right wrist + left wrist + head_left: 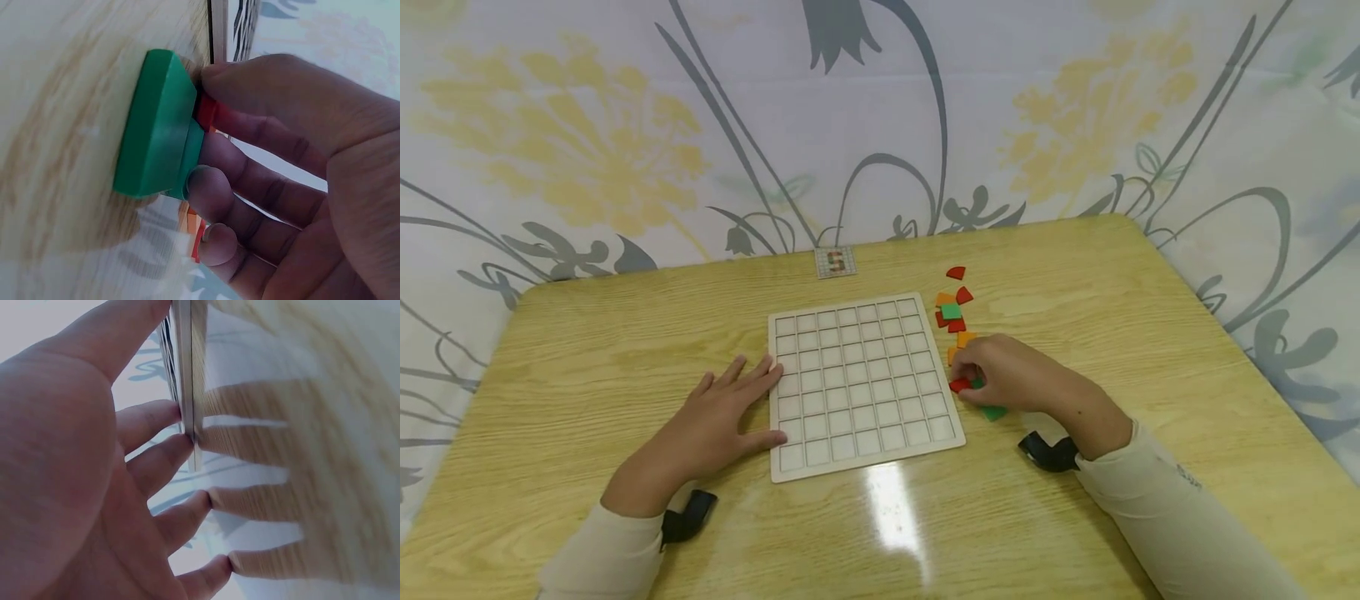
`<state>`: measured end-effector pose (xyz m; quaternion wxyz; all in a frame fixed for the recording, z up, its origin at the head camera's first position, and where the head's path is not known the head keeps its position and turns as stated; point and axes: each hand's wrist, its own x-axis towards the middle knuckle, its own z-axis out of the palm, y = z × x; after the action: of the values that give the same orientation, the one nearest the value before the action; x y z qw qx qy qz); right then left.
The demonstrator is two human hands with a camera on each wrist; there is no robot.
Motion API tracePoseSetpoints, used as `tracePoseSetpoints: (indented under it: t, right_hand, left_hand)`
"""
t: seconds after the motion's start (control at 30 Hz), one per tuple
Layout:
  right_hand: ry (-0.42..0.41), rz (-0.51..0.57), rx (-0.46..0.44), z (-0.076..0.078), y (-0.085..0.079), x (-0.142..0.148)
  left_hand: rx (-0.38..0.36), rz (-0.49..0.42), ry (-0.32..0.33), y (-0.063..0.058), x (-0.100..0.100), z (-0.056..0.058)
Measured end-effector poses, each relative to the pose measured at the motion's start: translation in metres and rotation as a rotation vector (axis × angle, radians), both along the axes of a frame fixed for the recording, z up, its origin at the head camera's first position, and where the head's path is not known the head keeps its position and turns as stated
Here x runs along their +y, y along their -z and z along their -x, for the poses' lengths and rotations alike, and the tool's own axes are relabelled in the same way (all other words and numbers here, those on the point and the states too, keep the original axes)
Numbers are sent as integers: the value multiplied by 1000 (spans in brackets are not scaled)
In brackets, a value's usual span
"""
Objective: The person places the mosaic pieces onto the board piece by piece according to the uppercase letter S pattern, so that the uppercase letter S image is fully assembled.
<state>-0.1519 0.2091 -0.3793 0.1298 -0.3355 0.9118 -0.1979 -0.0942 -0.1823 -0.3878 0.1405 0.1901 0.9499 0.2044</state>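
A pale square grid board (866, 467) lies on the wooden table. Spread out at its left side, my left hand (718, 421) has the thumb and index finger touching the rim. In the left wrist view the outer fingertips rest on the table beside the board edge (186, 369). At the board's right side my right hand (1018, 375) pinches a red tile (959, 385) between thumb and index finger. Close under that hand lie green tiles (994, 412); in the right wrist view one thick green tile (153, 125) stands out beside the curled fingers.
Beyond the right hand, red, orange and green tiles lie loosely heaped, among them a green square (951, 311) and a red quarter-circle (956, 272). A small pattern card (836, 262) sits at the table's back edge. Behind hangs a flowered cloth (865, 117).
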Motion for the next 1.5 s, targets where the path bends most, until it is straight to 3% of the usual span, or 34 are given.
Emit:
tracePoseSetpoints:
  t: [0.23,0.7,0.87,1.13,1.5]
  right_hand:
    - [-2,3,1,4,4,-6]
    - [67,18,51,8,2,-3]
    - [80,31,27,9,-4,-2]
    - [159,163,11,17,-23,-15]
    - [198,288,33,30,-21,-47]
  left_hand:
    - [23,32,-31,-4,-1,-4]
    - [68,40,-10,-5,3,-3]
    - [69,30,-7,-3,4,-2]
    - [23,1,-19,-2,6,-2]
    - [-15,-33,-18,2,10,-3]
